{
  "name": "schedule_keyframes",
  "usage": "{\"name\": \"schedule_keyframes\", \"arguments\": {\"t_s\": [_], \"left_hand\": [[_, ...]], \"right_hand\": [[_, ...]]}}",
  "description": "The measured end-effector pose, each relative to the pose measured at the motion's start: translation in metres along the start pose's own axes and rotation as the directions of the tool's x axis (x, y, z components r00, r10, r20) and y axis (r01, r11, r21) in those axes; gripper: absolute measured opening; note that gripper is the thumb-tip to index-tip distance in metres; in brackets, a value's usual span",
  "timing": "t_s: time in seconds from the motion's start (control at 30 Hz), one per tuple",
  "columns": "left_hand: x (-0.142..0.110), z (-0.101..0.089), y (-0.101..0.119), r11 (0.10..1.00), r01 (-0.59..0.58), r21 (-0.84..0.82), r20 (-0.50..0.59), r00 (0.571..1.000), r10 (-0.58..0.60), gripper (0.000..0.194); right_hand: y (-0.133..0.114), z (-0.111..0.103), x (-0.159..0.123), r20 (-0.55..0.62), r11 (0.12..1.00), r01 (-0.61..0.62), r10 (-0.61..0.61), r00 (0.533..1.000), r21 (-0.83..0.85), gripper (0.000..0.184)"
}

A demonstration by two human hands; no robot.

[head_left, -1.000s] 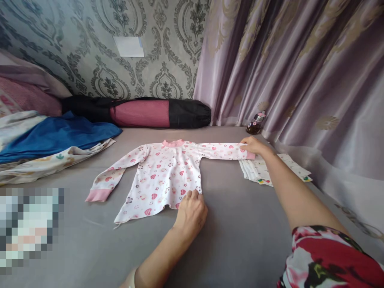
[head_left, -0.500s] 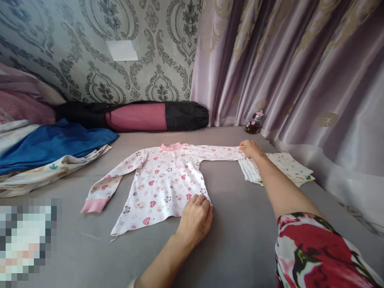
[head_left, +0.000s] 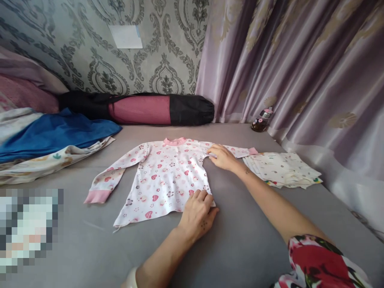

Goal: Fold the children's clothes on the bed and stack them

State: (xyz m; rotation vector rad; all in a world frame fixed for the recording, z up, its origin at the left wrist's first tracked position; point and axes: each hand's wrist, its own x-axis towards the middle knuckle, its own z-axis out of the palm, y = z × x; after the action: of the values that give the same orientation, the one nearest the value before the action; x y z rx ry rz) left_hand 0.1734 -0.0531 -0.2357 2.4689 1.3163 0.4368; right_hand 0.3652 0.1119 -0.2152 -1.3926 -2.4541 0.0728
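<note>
A small white long-sleeved shirt (head_left: 168, 176) with pink hearts, flowers, a pink collar and pink cuffs lies spread flat on the grey bed sheet (head_left: 96, 248). My left hand (head_left: 199, 212) is at the hem's right corner, its fingers curled down on the fabric. Up at the right underarm, my right hand (head_left: 222, 157) has fingers and thumb closed around the edge where sleeve meets body. The right sleeve runs out behind this hand, and its cuff touches a folded pale printed garment (head_left: 285, 168). The left sleeve bends down toward the front.
A blue cloth (head_left: 60, 130) and other fabrics pile up at the left. Along the wall lies a black bag with a pink rolled mat (head_left: 139, 110). A bottle with a pink cap (head_left: 261, 121) stands by the purple curtain (head_left: 240, 60). The near left corner is pixelated.
My right hand has let go of the right cuff and moved left along the sleeve to the underarm. My left hand stays at the hem corner. The view has shifted slightly.
</note>
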Motion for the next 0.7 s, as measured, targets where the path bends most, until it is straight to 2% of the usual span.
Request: {"name": "schedule_keyframes", "arguments": {"t_s": [0.07, 0.13, 0.33, 0.43, 0.57, 0.7], "left_hand": [[0.0, -0.001, 0.0, 1.0, -0.003, 0.012, 0.005, 1.0, 0.003, 0.008], [0.0, -0.001, -0.001, 1.0, -0.012, 0.023, 0.007, 1.0, 0.011, 0.008], [0.001, -0.003, -0.003, 0.998, -0.056, 0.041, 0.025, 0.998, 0.055, 0.02], [0.002, -0.007, -0.006, 0.999, -0.044, -0.014, -0.005, 0.999, 0.044, 0.019], [0.002, -0.011, -0.008, 0.995, -0.041, -0.089, -0.034, 0.999, 0.038, 0.012], [0.003, -0.012, -0.008, 0.99, -0.04, -0.133, -0.081, 0.996, 0.03, 0.022]], "right_hand": [[-0.015, 0.009, 0.0, 0.037, 0.997, 0.064, -0.063, 0.997, -0.039, 0.03], [-0.019, 0.015, 0.0, 0.061, 0.991, 0.08, -0.074, 0.995, -0.106, 0.032], [-0.01, 0.018, 0.006, 0.102, 0.942, 0.142, -0.116, 0.988, -0.305, 0.031], [-0.009, 0.017, 0.007, 0.097, 0.932, 0.164, -0.139, 0.985, -0.324, 0.029], [-0.009, 0.019, 0.008, 0.067, 0.963, 0.073, -0.058, 0.996, -0.259, 0.028], [0.002, 0.015, 0.02, -0.009, 0.985, -0.144, 0.144, 0.989, -0.096, 0.031]]}}
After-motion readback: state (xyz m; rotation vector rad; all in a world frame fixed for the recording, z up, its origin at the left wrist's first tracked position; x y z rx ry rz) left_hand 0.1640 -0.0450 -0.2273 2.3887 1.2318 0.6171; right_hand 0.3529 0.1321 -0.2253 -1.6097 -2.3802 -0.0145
